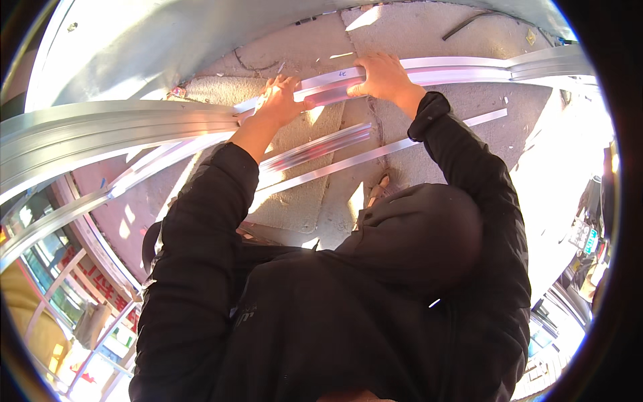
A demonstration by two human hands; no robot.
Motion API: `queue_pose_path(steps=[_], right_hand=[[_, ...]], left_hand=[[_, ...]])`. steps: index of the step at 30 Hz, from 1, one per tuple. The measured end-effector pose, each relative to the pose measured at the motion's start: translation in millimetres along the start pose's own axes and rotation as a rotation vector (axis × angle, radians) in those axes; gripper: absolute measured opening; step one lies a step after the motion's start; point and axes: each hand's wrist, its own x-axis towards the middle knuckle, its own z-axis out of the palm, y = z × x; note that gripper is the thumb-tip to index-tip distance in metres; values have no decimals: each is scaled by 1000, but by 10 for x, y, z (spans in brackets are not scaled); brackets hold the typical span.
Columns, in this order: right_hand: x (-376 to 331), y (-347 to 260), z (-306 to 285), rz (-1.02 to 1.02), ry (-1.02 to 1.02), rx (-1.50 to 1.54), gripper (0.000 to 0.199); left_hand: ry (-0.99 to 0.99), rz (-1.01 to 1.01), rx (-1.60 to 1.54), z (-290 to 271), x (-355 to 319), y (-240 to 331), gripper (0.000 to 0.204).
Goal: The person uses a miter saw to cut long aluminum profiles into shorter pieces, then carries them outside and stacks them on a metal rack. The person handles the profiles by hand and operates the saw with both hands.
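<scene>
A long aluminium profile (455, 70) with a pinkish-white face runs across in front of me, with a small dark mark on it between my hands. My left hand (280, 102) is wrapped over it, fingers bent across the far edge. To the right, my right hand (383, 75) grips the same profile, thumb on the near side and fingers over the far side. Just left of my left hand, a wide ribbed silver profile (120, 127) meets it. Another silver profile (552, 63) lies at its right end. Both sleeves are black.
Beneath, a thin flat strip (348, 163) and a narrow grooved bar (318, 149) stretch over the concrete floor (482, 151). A large pale metal sheet (181, 40) curves along the far left. A dark rod (465, 25) lies at the back. Framed glass panels (63, 295) stand lower left.
</scene>
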Motion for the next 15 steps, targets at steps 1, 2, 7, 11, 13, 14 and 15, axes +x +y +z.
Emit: queue_pose_path(steps=[1, 2, 7, 11, 13, 14, 15], right_hand=[[-20, 5, -22, 30, 28, -60, 71], [-49, 94, -80, 63, 32, -59, 70], [-430, 879, -171, 102, 280, -6, 62], [-499, 1102, -166, 119, 250, -50, 65], [-507, 1055, -171, 170, 303, -108, 75], [-524, 1047, -180, 189, 352, -97, 77], [-573, 1008, -134, 230, 416, -102, 79]], left_hand=[[-14, -2, -24, -32, 3, 75, 82], [-11, -4, 24, -29, 19, 186, 83], [47, 88, -142, 204, 376, 864, 75], [111, 140, -112, 350, 541, 1159, 68], [101, 85, -75, 334, 539, 1206, 68], [110, 78, -66, 325, 549, 1239, 68], [115, 97, -1, 319, 573, 1282, 68]])
